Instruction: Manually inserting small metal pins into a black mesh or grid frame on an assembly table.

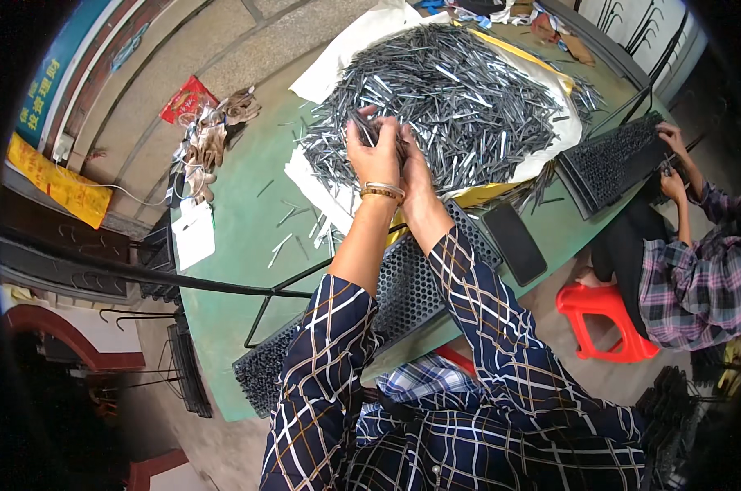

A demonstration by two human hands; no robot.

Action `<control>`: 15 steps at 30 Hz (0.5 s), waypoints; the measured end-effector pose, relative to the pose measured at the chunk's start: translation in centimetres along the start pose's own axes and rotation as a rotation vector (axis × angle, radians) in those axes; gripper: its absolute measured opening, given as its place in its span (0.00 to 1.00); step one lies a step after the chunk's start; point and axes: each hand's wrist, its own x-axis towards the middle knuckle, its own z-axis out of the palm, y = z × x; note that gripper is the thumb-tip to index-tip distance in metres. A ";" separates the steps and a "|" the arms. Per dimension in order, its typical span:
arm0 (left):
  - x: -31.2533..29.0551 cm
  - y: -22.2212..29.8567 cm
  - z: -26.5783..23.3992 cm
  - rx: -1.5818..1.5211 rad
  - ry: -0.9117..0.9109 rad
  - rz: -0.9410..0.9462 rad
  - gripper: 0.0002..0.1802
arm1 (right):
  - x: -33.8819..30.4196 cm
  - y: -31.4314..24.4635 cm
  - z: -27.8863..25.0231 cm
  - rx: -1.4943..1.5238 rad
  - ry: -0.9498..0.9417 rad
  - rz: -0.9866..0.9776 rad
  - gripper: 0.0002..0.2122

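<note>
My left hand point(373, 154), with bracelets at the wrist, and my right hand point(417, 168) are cupped together at the near edge of a large heap of thin dark strips point(460, 98). Between my fingers and palms is a bunch of the same strips point(363, 123); my hands hide part of it. The heap lies on a white and yellow sheet point(327, 186). Below my forearms a long black panel full of round holes point(407, 278) rests on the green table point(239, 307); its left end looks studded. A bent black rod frame point(260, 326) stands against it.
A black phone point(514, 243) lies right of the panel. At the right, a co-worker's hands point(673, 164) hold a similar studded panel point(608, 168), near a red stool point(603, 319). Gloves point(211, 143), a red packet point(188, 100) and a white card point(194, 235) lie at left.
</note>
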 end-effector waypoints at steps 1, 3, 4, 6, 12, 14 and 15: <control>0.5 -0.3 -0.5 0.007 0.007 0.005 0.16 | -0.4 0.5 0.5 -0.040 0.001 0.028 0.14; 1.4 -0.5 -0.8 0.017 0.092 0.076 0.13 | -0.8 0.9 1.2 -0.081 0.003 0.055 0.14; 1.5 -0.6 -0.8 -0.021 0.145 0.071 0.09 | -0.9 1.0 1.5 -0.059 -0.014 0.024 0.14; 1.5 -0.7 -0.8 -0.066 0.139 0.067 0.08 | -0.9 1.0 1.7 0.006 0.059 -0.043 0.14; 1.1 -0.2 -0.2 -0.304 0.178 -0.119 0.11 | -0.7 0.2 0.9 -0.126 0.145 -0.072 0.11; 1.9 -0.4 -1.1 -0.220 0.217 -0.108 0.13 | -1.3 1.1 1.6 -0.219 0.120 -0.126 0.11; 2.1 -0.6 -1.2 -0.146 0.246 -0.105 0.14 | -1.5 1.2 1.6 -0.318 0.099 -0.195 0.11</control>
